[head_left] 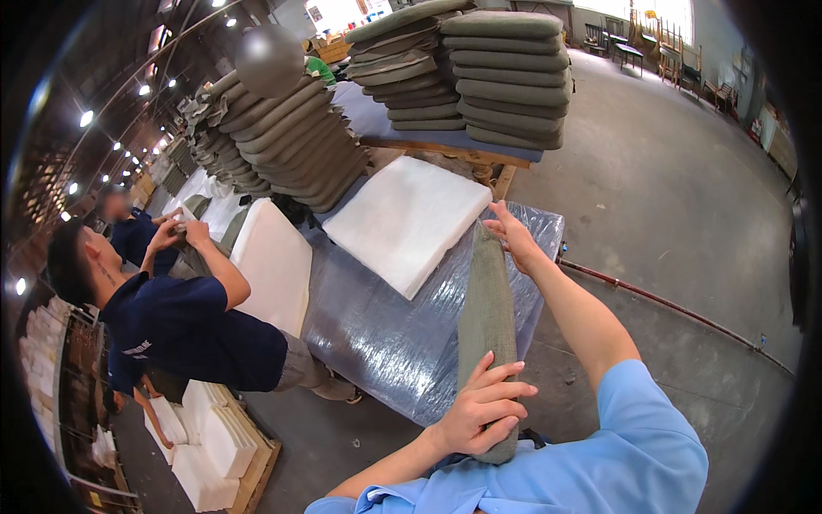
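A grey-green fabric-covered cushion (490, 304) stands on its narrow edge in front of me, between my body and the plastic-wrapped table (377, 343). My left hand (484, 409) lies across its near end, fingers slightly spread and bent over it; the grip's far side is hidden. At the far end my right hand (515, 236) is beside the upper corner, its fingers stretched and apart, seemingly touching the fabric. Just beyond, a white foam pad (411, 221) lies flat on the table.
Stacks of green cushions (509, 81) stand on a blue-topped table behind. At left, a co-worker in a navy shirt (188, 330) handles green fabric beside an upright white pad (272, 265). White pads (214, 437) sit on a wooden pallet. A pipe (668, 310) runs along the floor at right.
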`<state>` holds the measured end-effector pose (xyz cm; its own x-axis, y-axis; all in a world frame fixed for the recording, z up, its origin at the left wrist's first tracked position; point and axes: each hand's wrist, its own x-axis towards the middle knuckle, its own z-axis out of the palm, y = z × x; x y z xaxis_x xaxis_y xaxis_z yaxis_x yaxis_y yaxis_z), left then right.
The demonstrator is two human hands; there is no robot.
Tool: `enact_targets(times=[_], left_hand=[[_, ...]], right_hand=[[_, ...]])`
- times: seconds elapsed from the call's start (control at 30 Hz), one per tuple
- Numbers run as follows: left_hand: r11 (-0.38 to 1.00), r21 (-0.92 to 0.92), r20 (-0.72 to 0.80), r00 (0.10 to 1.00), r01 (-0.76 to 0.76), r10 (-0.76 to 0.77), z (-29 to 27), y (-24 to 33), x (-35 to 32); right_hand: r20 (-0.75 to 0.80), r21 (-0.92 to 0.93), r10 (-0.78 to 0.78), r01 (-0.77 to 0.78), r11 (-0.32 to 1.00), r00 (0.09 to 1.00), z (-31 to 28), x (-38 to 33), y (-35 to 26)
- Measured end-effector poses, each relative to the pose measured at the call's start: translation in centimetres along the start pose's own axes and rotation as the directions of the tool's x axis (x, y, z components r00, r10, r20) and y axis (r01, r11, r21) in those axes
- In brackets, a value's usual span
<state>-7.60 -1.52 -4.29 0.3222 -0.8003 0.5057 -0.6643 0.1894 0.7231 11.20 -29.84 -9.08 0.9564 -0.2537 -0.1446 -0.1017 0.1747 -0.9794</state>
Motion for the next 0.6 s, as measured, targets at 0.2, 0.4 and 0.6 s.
enact_targets(times=[0.2, 0.4, 0.6], left_hand=[[0.998, 0.008, -0.06, 0.996, 0.062, -0.061, -0.7, 0.3, -2.0], [0.94, -0.056, -0.126, 0.932, 0.335, -0.34, -2.3, 0.8, -1.8], [0.823, 0.145, -0.137, 0.835, 0.549, -0.533, -4.7, -2.3, 2.4]], right_hand=[[-0.084, -0.082, -0.169, 0.162, 0.983, 0.982, 2.9, 2.0, 0.3], [-0.347, -0.228, -0.365, 0.3, 0.926, 0.864, 5.8, 1.7, 0.7], [-0.412, -0.252, -0.41, 0.33, 0.91, 0.814, 8.2, 1.1, 0.5]])
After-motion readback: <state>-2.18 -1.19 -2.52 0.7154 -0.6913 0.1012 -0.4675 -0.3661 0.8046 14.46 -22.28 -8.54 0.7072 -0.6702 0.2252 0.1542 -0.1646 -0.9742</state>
